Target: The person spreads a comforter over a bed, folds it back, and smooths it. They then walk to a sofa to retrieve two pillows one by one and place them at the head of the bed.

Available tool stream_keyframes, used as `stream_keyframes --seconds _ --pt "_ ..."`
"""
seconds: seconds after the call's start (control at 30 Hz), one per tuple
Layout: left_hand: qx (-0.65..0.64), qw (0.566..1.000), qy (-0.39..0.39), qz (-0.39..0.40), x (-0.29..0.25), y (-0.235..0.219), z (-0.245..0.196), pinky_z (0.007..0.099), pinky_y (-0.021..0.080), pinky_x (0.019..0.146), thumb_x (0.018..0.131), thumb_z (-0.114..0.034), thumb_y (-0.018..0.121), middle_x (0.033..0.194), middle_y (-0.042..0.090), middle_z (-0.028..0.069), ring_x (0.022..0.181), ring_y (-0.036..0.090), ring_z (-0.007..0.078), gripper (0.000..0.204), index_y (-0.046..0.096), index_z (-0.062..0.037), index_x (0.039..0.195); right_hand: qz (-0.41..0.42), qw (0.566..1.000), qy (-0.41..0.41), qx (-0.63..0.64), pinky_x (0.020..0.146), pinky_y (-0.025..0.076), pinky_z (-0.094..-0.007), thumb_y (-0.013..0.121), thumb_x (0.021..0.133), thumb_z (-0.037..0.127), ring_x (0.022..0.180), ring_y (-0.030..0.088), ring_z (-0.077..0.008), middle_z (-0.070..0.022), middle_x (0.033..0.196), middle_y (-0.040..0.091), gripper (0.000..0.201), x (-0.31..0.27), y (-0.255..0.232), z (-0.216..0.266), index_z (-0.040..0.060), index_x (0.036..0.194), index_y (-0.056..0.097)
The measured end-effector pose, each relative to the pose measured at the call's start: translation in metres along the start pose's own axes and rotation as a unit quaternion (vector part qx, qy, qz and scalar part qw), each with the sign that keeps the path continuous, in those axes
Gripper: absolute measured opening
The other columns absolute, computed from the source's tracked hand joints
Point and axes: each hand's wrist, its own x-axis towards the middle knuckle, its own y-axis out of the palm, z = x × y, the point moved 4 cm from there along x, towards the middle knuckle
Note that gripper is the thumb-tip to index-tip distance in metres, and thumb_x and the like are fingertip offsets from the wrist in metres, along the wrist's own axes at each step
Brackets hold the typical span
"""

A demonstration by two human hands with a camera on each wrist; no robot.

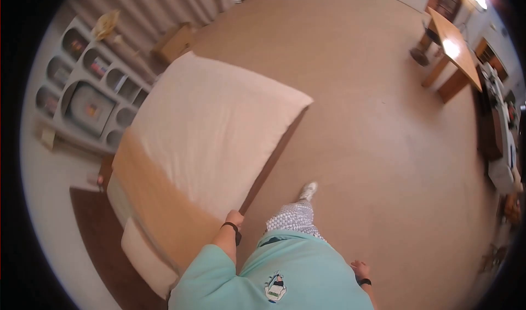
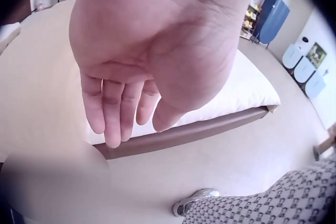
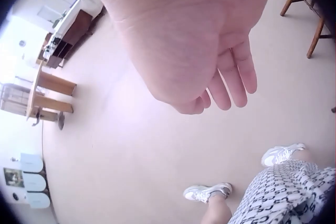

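My left hand (image 1: 234, 218) hangs beside the near side of a bed, overlapping its edge in the head view. In the left wrist view that left hand (image 2: 152, 56) has loose fingers pointing down, with nothing in them. The bed has a pale cover (image 1: 213, 107), a tan blanket (image 1: 159, 189) toward its head end and a brown frame (image 2: 194, 134). My right hand (image 1: 360, 269) hangs low at my other side over the floor. Its palm and relaxed fingers (image 3: 239, 79) show in the right wrist view, holding nothing.
A white pillow (image 1: 143, 249) lies by the brown headboard (image 1: 96, 228). Beyond the bed stand a grey shelf unit (image 1: 71, 71) and a cardboard box (image 1: 172, 42). A wooden table (image 1: 455, 47) stands far right, with a cabinet (image 1: 490, 129) nearer along the wall. Beige floor (image 1: 372, 145) lies between.
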Motion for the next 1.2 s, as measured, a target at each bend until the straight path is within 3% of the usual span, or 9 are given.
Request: stream_keyframes --seconds 0.07,0.13,0.27,0.4,0.47,0.53,0.67,0.8,1.2 --pt "-0.015 0.999 -0.021 0.021 0.032 -0.005 -0.068 0.0376 0.051 0.049 0.080 -0.013 0.063 0.059 0.064 0.0142 0.049 0.063 0.0234 0.019 0.068 0.0026 0.069 -0.009 0.999 0.011 0.048 0.057 0.057 -0.0393 0.056 0.093 0.012 0.072 0.069 -0.0288 -0.0177 0.095 0.067 0.022 -0.011 -0.005 0.015 -0.0029 0.110 0.057" --pt "0.077 0.993 -0.009 0.090 0.071 -0.003 -0.149 0.0444 0.055 0.078 0.078 -0.012 0.061 0.089 0.070 0.0220 0.087 0.069 0.0368 0.021 0.071 0.0023 0.088 -0.018 0.996 0.016 0.085 0.057 0.057 -0.0405 0.057 0.093 0.012 0.072 0.069 -0.0289 -0.0169 0.095 0.066 0.021 -0.029 -0.016 0.035 -0.0028 0.108 0.056" --pt "0.125 0.954 0.271 -0.015 0.129 -0.016 -0.382 0.0448 0.054 0.086 0.083 -0.016 0.058 0.098 0.070 0.0211 0.095 0.068 0.0360 0.022 0.071 0.0007 0.090 -0.090 0.984 0.007 0.157 0.065 0.058 -0.0380 0.056 0.095 0.016 0.077 0.068 -0.0266 -0.0155 0.098 0.066 0.024 -0.028 -0.015 0.066 -0.0017 0.111 0.056" --pt "0.081 0.917 0.389 -0.018 0.126 -0.005 -0.624 0.0387 0.054 0.072 0.082 -0.014 0.062 0.086 0.069 0.0187 0.081 0.068 0.0292 0.019 0.069 0.0004 0.092 -0.108 0.972 0.032 0.205 0.067 0.059 -0.0374 0.055 0.095 0.017 0.082 0.069 -0.0261 -0.0141 0.098 0.067 0.023 -0.012 -0.024 0.091 0.0012 0.111 0.057" --pt "0.050 0.892 0.450 0.001 0.118 0.008 -0.677 0.0347 0.053 0.062 0.081 -0.013 0.063 0.077 0.069 0.0159 0.069 0.068 0.0222 0.019 0.068 0.0018 0.093 -0.118 0.963 0.042 0.240 0.064 0.059 -0.0371 0.055 0.095 0.017 0.079 0.069 -0.0261 -0.0141 0.097 0.067 0.024 0.000 -0.021 0.061 0.0016 0.113 0.056" --pt "0.044 0.895 0.440 0.057 0.103 0.037 -0.745 0.0397 0.054 0.079 0.082 -0.017 0.063 0.093 0.070 0.0203 0.090 0.069 0.0317 0.023 0.069 0.0002 0.096 -0.117 0.965 0.080 0.223 0.062 0.059 -0.0373 0.056 0.094 0.016 0.077 0.069 -0.0263 -0.0146 0.096 0.068 0.024 0.024 -0.029 0.053 0.0012 0.112 0.058" --pt "0.077 0.875 0.458 0.134 0.106 0.118 -0.795 0.0384 0.055 0.073 0.082 -0.013 0.062 0.089 0.071 0.0176 0.083 0.069 0.0258 0.026 0.068 0.0036 0.100 -0.134 0.961 0.096 0.224 0.062 0.058 -0.0366 0.056 0.093 0.016 0.075 0.068 -0.0244 -0.0128 0.093 0.068 0.020 0.062 -0.067 0.109 0.0011 0.105 0.061" --pt "0.164 0.895 0.311 0.272 0.043 0.166 -0.811 0.0332 0.054 0.057 0.081 -0.009 0.063 0.074 0.068 0.0131 0.062 0.066 0.0201 0.022 0.068 0.0068 0.095 -0.171 0.949 0.021 0.264 0.061 0.056 -0.0335 0.056 0.093 0.018 0.073 0.068 -0.0207 -0.0112 0.090 0.069 0.020 0.085 -0.148 0.228 0.0012 0.102 0.063" --pt "0.280 0.887 0.246 0.272 -0.025 0.329 -1.047 0.0309 0.052 0.051 0.087 -0.015 0.062 0.079 0.069 0.0126 0.062 0.067 0.0207 0.025 0.067 0.0047 0.100 -0.228 0.918 -0.096 0.309 0.057 0.052 -0.0283 0.059 0.093 0.018 0.068 0.064 -0.0142 -0.0065 0.084 0.068 0.017 0.211 -0.374 0.475 0.0032 0.099 0.066"
